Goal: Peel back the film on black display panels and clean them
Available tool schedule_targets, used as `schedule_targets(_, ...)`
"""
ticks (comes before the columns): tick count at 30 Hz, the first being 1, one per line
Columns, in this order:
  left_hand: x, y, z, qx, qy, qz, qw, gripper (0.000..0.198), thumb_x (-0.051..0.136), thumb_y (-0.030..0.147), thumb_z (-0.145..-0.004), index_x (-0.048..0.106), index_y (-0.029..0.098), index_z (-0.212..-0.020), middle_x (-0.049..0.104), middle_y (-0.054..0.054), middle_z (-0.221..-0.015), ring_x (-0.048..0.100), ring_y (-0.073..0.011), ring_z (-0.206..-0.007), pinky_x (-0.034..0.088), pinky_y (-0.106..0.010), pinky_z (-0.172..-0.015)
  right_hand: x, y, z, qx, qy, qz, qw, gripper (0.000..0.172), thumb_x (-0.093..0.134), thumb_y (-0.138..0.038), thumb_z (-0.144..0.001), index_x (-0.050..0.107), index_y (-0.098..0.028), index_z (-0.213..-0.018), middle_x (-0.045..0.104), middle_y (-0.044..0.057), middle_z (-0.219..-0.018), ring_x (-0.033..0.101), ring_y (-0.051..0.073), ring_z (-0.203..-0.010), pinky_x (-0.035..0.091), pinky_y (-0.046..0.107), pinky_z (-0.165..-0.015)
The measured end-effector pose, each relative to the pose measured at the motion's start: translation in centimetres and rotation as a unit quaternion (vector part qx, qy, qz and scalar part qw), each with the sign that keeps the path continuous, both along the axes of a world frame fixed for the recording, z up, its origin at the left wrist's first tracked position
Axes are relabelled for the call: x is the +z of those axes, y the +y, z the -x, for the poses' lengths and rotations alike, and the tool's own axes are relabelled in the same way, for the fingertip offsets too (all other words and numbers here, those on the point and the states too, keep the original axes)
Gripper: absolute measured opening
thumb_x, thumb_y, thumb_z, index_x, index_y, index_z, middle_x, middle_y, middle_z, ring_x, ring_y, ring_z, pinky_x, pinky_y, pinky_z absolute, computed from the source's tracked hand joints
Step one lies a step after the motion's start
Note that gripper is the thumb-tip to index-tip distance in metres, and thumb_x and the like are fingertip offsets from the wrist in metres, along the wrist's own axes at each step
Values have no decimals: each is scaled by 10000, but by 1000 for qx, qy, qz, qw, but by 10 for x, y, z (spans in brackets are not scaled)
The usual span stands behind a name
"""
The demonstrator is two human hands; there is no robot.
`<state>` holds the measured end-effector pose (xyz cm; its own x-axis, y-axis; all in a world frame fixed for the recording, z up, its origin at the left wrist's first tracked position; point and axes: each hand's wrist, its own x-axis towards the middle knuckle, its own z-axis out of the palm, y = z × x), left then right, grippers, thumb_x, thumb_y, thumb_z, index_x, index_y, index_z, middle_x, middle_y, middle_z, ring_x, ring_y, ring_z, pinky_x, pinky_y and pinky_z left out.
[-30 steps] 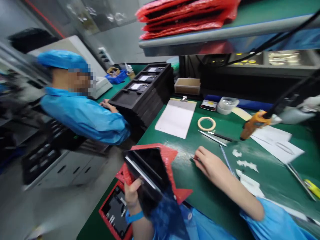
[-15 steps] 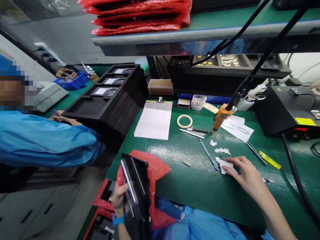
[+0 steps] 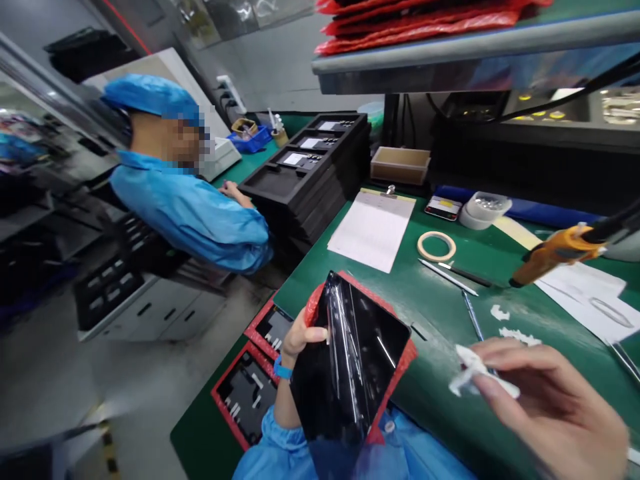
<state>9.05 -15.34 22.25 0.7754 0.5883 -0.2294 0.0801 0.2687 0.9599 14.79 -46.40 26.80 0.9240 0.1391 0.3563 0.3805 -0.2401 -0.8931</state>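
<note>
A black, glossy tablet-like panel lies tilted over my lap with red bubble wrap behind it. My left hand grips its left edge, thumb on the front and the other fingers hidden behind. Over the right of the bench, my right hand pinches a crumpled white piece of paper or tissue between thumb and fingers. Torn white scraps lie just beyond that hand, beside a blue pen.
A hanging orange electric screwdriver is at the right. Farther back are a tape roll, a clipboard and stacked black trays. At left sits a co-worker in a blue coat. Red-edged trays stand low beside me.
The view has swung left. My right hand has lifted the white piece off the bench and brought it nearer. My left hand has turned the panel so its glossy face shows.
</note>
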Motion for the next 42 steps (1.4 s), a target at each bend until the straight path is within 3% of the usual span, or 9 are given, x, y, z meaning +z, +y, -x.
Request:
schedule_targets(3, -2, 14, 2, -86, -43, 53, 994, 714, 1004, 429, -494, 864, 184, -1149, 849, -41, -786, 830, -293, -638, 704, -375, -651, 32, 24, 10, 58, -3, -64, 996, 241, 998, -512, -972, 919, -288, -1016, 799, 90, -891, 758, 275, -823, 635, 376, -690)
schedule_targets(6, 0, 24, 6, -154, -72, 78, 982, 650, 1062, 413, -531, 848, 210, -1111, 817, -9, -743, 698, -198, -529, 658, -322, -594, 50, 41, 13, 122, -17, -128, 984, 26, 917, -346, -1073, 938, -333, -1065, 802, 46, -837, 744, 208, -763, 595, 289, -636)
schedule_targets(9, 0, 27, 8, -209, -88, 80, 971, 614, 1088, 467, -582, 849, 207, -1084, 815, -19, -778, 722, -213, -597, 659, -328, -626, 51, 55, 13, 150, -21, -166, 974, 44, 905, -345, -1095, 942, -369, -1092, 806, 17, -865, 745, 170, -791, 599, 244, -665)
schedule_targets(12, 1, 27, 10, -240, -92, 75, 964, 631, 1091, 468, -627, 850, 202, -1146, 832, -32, -835, 755, -233, -661, 667, -342, -675, 46, 65, 13, 114, -4, -185, 976, 124, 943, -407, -1068, 931, -418, -1191, 810, 7, -982, 758, 157, -871, 614, 226, -719)
schedule_targets(17, 5, 32, 13, -265, -87, 62, 958, 739, 1090, 406, -644, 837, 196, -1307, 874, -66, -960, 809, -280, -797, 685, -382, -790, 44, 66, 12, 124, 6, -167, 978, 116, 896, -516, -1100, 939, -433, -1169, 863, 18, -1127, 812, 172, -991, 640, 228, -771)
schedule_targets(25, 23, 29, 14, -283, -84, 44, 954, 503, 1101, 440, -637, 865, 173, -993, 848, -67, -863, 771, -243, -723, 670, -354, -737, 42, 59, 10, 150, 57, -227, 961, 180, 899, -617, -1070, 952, -464, -1149, 882, 32, -1011, 819, 174, -944, 660, 265, -856)
schedule_targets(33, 43, 20, 18, -277, -78, 39, 957, 513, 1118, 481, -633, 877, 168, -960, 807, -36, -756, 702, -194, -595, 611, -288, -602, 40, 63, 12, 145, 127, -277, 941, 236, 957, -678, -988, 964, -444, -1015, 799, 31, -856, 744, 150, -866, 636, 254, -873)
schedule_targets(38, 60, 16, 19, -279, -95, 39, 955, 461, 1121, 429, -688, 926, 198, -1036, 855, -40, -812, 738, -187, -649, 636, -257, -647, 43, 66, 9, 148, 187, -298, 924, 272, 984, -715, -927, 960, -444, -935, 749, 41, -843, 674, 144, -775, 548, 238, -678)
schedule_targets(42, 65, 12, 21, -284, -109, 42, 952, 373, 1117, 410, -721, 932, 194, -963, 843, -36, -764, 719, -166, -603, 630, -234, -617, 43, 61, -5, 177, 231, -293, 911, 418, 1034, -740, -843, 954, -330, -829, 725, 75, -856, 590, 128, -644, 457, 253, -537)
